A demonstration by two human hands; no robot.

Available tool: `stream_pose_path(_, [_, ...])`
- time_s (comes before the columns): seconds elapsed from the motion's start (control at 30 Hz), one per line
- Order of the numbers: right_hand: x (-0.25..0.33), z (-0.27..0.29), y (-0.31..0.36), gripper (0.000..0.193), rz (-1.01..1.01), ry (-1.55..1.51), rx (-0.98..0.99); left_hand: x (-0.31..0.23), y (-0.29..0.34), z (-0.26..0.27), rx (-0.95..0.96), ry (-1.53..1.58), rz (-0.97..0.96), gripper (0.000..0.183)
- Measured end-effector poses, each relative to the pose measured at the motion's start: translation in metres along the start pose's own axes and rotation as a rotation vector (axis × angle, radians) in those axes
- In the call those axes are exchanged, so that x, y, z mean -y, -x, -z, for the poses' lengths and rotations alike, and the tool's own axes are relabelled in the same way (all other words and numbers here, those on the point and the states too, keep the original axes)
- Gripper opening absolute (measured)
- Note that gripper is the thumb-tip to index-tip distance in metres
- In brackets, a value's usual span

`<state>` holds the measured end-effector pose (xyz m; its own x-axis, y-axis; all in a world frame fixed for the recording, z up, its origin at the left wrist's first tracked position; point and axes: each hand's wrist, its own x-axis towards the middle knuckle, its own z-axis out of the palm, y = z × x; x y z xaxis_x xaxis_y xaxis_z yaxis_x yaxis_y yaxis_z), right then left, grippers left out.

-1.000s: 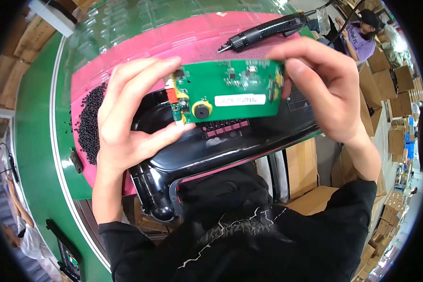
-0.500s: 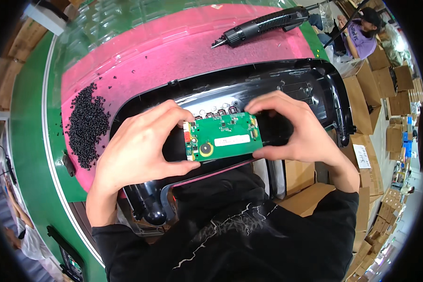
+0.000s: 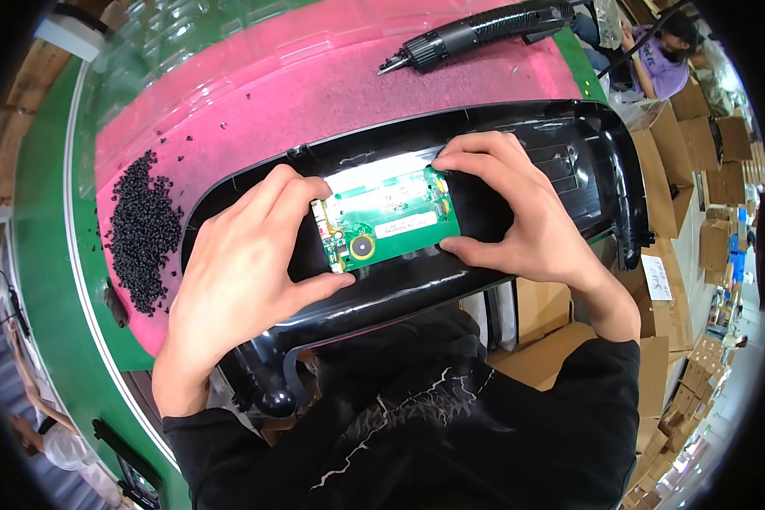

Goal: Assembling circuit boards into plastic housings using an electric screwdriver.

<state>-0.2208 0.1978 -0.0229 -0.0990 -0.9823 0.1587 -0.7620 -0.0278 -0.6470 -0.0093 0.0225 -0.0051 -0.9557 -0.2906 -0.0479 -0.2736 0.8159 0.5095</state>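
Note:
A green circuit board (image 3: 408,242) is held level between my two hands over the middle of a long glossy black plastic housing (image 3: 382,297). My left hand (image 3: 246,255) grips the board's left end, thumb at the near corner and fingers at the far one. At the other end my right hand (image 3: 518,208) pinches it the same way. A white label and a round black part with a yellow rim show on the board's face. Glare covers its far edge. Whether the board touches the housing beneath, I cannot tell.
A heap of small black screws (image 3: 144,234) lies left on the pink mat (image 3: 314,93). Behind the housing rests a black electric screwdriver (image 3: 476,38). Cardboard boxes (image 3: 667,161) are stacked at the right, where a person in purple (image 3: 659,68) sits.
The board, still in both hands, has moved slightly up and left in view and its face has tilted, catching bright glare. The housing's left end has also shifted left in view.

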Motion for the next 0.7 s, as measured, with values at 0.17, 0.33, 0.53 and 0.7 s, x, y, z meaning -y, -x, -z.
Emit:
stream_pose_path(0.17, [0.0,0.0,0.002,0.06,0.002,0.027,-0.009,0.0,-0.002,-0.001,-0.001,-0.014,0.0,0.066])
stream_pose_path(0.33, [0.004,0.0,-0.005,0.06,-0.026,0.026,0.029,0.003,0.001,0.001,-0.021,0.003,0.007,0.065])
stream_pose_path(0.53, [0.012,0.0,-0.004,0.061,-0.045,0.052,0.025,0.008,0.007,-0.002,-0.066,0.006,-0.084,0.063])
stream_pose_path(0.7, [0.023,0.005,-0.007,0.077,-0.116,0.04,0.085,0.013,0.016,0.001,-0.162,0.008,-0.113,0.065])
